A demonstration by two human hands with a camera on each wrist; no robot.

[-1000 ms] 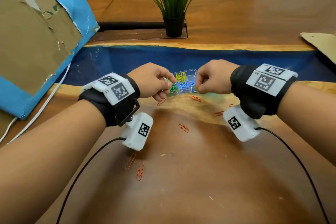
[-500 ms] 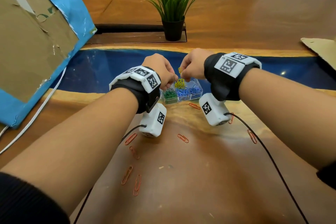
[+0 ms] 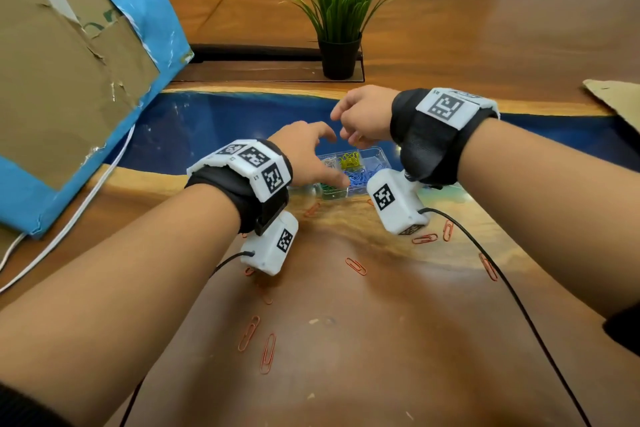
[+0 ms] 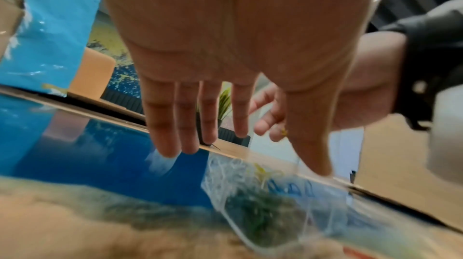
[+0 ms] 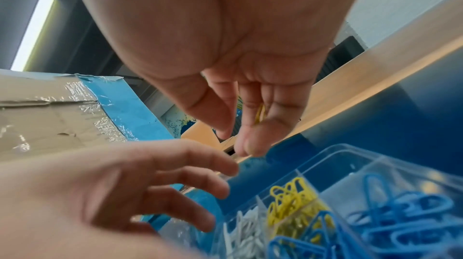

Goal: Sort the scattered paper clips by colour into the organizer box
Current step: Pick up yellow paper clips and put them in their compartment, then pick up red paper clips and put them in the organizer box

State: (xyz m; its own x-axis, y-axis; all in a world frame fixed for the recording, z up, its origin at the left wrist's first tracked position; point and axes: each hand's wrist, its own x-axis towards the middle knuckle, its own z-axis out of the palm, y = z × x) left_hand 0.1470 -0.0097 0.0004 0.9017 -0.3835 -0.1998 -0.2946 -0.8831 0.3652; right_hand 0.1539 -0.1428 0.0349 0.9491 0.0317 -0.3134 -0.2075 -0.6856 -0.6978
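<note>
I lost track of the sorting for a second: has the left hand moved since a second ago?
Yes. The left hand has gone from the organizer box's near left corner out over its left side, fingers now spread.

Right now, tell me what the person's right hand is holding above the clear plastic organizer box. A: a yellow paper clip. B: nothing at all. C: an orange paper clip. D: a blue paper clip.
A: in the right wrist view, the right hand has its fingers curled round a yellow paper clip, raised over the clear plastic organizer box whose compartments already hold yellow, white and blue clips.
</note>
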